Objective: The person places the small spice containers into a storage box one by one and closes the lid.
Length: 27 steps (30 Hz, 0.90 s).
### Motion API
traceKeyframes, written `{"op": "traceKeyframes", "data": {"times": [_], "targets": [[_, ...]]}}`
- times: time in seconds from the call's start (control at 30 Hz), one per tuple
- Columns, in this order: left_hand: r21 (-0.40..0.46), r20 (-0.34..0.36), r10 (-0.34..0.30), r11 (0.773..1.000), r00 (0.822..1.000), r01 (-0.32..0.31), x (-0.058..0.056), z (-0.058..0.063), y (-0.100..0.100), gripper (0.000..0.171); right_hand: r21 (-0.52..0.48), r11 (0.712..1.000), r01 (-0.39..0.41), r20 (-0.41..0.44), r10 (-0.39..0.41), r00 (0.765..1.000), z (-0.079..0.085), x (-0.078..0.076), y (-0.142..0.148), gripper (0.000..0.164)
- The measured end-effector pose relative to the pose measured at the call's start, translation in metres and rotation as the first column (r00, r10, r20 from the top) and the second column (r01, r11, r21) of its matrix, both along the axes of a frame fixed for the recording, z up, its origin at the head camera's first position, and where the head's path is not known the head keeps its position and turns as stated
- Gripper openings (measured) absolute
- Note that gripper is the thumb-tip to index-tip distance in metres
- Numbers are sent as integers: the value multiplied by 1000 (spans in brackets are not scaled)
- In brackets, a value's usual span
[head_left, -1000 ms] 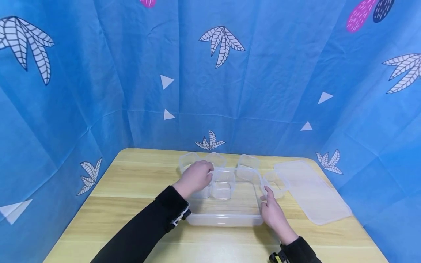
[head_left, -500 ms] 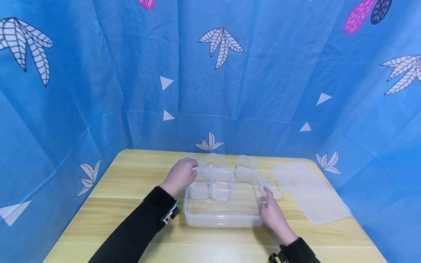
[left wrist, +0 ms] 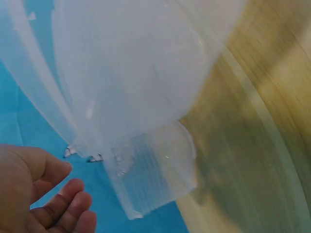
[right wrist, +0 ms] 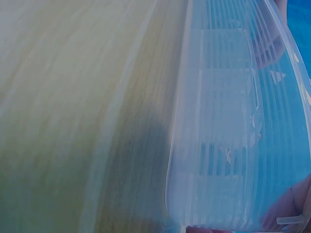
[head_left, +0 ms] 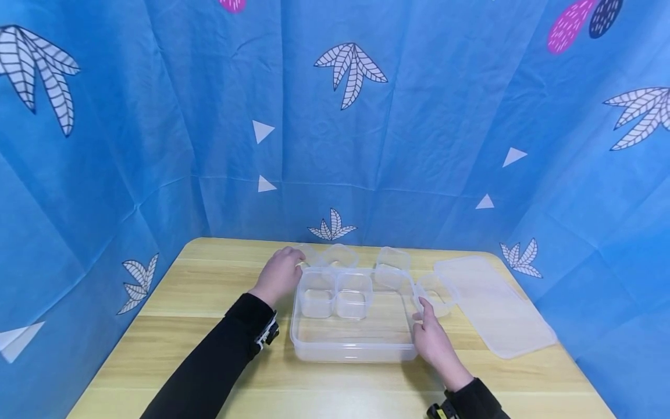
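A large clear plastic box (head_left: 356, 352) sits on the table. Two small clear containers (head_left: 354, 304) stand side by side in its back left corner. My left hand (head_left: 277, 273) is beyond the box's left side, close to another small clear container (head_left: 307, 255) standing behind it. In the left wrist view its fingers (left wrist: 73, 204) are loosely bent with nothing between them, apart from the small container (left wrist: 150, 170). My right hand (head_left: 437, 343) holds the box's right wall near the front corner, index finger stretched along it. Through the plastic, a finger (right wrist: 291, 204) shows in the right wrist view.
Two more small containers, one left of centre (head_left: 340, 255) and one right of it (head_left: 394, 259), stand behind the box. Another small container (head_left: 437, 291) is at its right side. A flat translucent lid (head_left: 494, 305) lies at the table's right. Blue curtain (head_left: 335, 145) surrounds the table.
My left hand has moved left, from over the box's back left containers to outside it, uncovering both. My right hand has stayed at the box's right wall.
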<state>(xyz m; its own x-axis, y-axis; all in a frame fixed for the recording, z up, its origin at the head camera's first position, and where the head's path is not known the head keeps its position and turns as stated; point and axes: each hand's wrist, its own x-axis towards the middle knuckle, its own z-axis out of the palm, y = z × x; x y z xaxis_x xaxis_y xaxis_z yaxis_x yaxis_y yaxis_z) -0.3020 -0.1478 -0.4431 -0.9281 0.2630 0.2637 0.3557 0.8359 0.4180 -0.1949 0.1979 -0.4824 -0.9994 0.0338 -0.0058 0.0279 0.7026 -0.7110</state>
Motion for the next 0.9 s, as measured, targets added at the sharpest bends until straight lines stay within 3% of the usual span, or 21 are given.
{"op": "traceKeyframes", "data": {"times": [0.43,0.9], "targets": [[-32,-15,-56,998,998,55,-11,-11,-7,26,20,1000,-1,-11,1,1000,-2,-1,0,63],[-35,51,-85,996,995,87,-15,-19,-9,21,23,1000,9,-13,-8,1000,-2,0,1,62]]}}
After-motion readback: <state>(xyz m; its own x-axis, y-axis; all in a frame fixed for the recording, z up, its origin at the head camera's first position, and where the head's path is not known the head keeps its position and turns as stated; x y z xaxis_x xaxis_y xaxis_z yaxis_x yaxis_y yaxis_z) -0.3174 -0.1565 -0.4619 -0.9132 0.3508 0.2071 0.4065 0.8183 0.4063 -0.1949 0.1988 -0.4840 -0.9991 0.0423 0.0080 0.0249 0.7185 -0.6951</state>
